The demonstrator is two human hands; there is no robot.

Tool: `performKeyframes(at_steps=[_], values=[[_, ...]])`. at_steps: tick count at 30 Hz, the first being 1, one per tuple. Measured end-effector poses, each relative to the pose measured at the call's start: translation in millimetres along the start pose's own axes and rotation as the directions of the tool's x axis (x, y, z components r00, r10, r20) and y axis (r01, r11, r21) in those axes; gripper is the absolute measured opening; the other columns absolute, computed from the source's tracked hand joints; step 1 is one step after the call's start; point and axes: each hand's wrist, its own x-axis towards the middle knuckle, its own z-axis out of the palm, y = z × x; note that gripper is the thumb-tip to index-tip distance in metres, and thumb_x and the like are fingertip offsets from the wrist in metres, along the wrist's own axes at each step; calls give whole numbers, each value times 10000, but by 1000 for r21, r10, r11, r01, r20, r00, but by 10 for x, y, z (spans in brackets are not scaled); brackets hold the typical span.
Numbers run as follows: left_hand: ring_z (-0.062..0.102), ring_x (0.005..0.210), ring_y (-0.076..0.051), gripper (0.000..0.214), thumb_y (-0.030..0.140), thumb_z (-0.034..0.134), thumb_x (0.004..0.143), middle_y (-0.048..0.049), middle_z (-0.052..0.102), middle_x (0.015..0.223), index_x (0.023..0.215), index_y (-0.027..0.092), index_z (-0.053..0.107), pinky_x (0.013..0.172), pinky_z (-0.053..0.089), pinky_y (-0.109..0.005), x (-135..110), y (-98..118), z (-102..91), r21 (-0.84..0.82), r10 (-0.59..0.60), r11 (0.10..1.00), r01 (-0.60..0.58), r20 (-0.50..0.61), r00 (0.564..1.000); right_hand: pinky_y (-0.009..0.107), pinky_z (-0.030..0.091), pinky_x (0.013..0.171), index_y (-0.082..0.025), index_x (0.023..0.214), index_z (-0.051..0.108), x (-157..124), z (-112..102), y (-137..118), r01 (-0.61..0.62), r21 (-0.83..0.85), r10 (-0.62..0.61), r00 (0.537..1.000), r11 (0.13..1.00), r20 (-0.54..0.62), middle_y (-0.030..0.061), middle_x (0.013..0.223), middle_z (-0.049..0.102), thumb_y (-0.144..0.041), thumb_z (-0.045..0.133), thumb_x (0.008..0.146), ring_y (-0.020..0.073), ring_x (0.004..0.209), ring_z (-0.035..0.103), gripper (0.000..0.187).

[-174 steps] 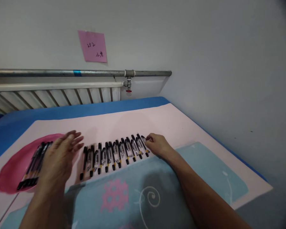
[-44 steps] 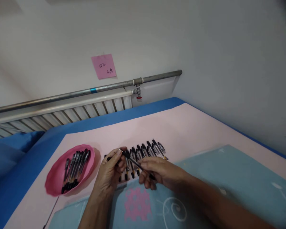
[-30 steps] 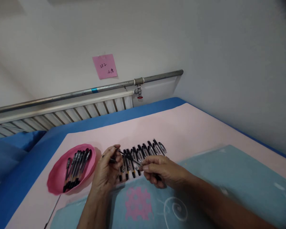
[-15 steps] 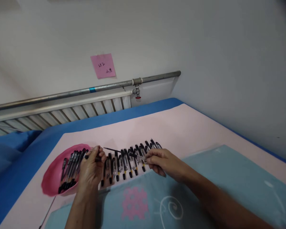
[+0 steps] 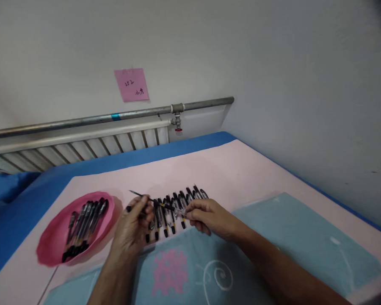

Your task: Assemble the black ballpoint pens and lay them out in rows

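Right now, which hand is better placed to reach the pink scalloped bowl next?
Left, I'd judge: the left hand is nearer the pink scalloped bowl, though its grip pinches a thin black rod. The right hand, holding a clear tube, is farther off.

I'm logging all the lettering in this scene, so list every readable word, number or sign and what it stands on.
"252": handwritten on the pink note on the wall.
"小": below it on the same note, followed by a character I cannot read with certainty.
Any print on the pens in the pink bowl or on the row of pens: too small and blurred to read.
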Motion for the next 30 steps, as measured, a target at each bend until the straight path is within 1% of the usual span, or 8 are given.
performKeyframes(at_steps=[2,5,6,8,11,13,19,30], values=[[443,490,-43,89,89,643,666,8,483,609,676,114,558,361,343,-104,59,121,-95,-45,65,997,-68,-76,995,197,377,492,-158,748,631,11,-117,30,75,-169,-96,988,983,-119,0,639,554,-243,506,716,85,544,497,155],[436,484,-40,49,79,596,695,5,482,618,686,114,563,355,340,-99,129,262,-215,-89,119,987,-132,-138,983,231,413,703,-180,780,679,50,-368,104,106,-425,-272,895,899,-354,38,832,618,-267,527,715,133,776,561,186],[438,486,-41,44,76,586,699,2,483,620,681,109,565,353,340,-101,138,275,-231,-86,116,988,-128,-138,984,236,408,734,-183,799,682,68,-453,135,80,-463,-289,869,883,-401,39,848,629,-281,517,727,141,805,565,205],[445,494,-49,42,76,589,695,-7,490,624,668,101,570,352,344,-109,133,247,-221,-49,91,994,-98,-123,988,232,407,718,-177,818,680,107,-596,198,-5,-494,-247,861,870,-444,33,818,649,-290,490,746,143,781,575,232],[454,508,-63,38,88,618,678,-17,504,629,662,96,585,355,356,-124,101,139,-154,20,66,998,-65,-83,994,219,399,617,-161,840,678,157,-701,277,-168,-526,-119,875,834,-469,26,737,656,-251,480,736,133,675,575,241],[452,514,-66,43,90,632,668,-16,504,624,660,100,591,359,362,-129,84,83,-118,37,58,998,-56,-58,997,212,389,586,-155,864,676,177,-707,305,-227,-563,-78,882,794,-465,29,734,657,-221,488,717,126,642,569,247],[449,510,-65,63,107,663,644,-14,513,622,669,104,605,362,372,-136,61,26,-105,109,15,994,-8,-65,998,204,376,588,-165,864,674,188,-653,325,-251,-657,-67,906,710,-419,30,722,661,-213,508,697,124,651,570,240],[461,501,-68,114,136,696,609,-9,537,612,662,119,597,360,355,-145,29,-29,-66,182,-7,983,18,-61,998,201,375,593,-175,874,673,195,-633,343,-241,-682,-81,911,691,-404,27,734,667,-223,492,721,123,664,575,242]])
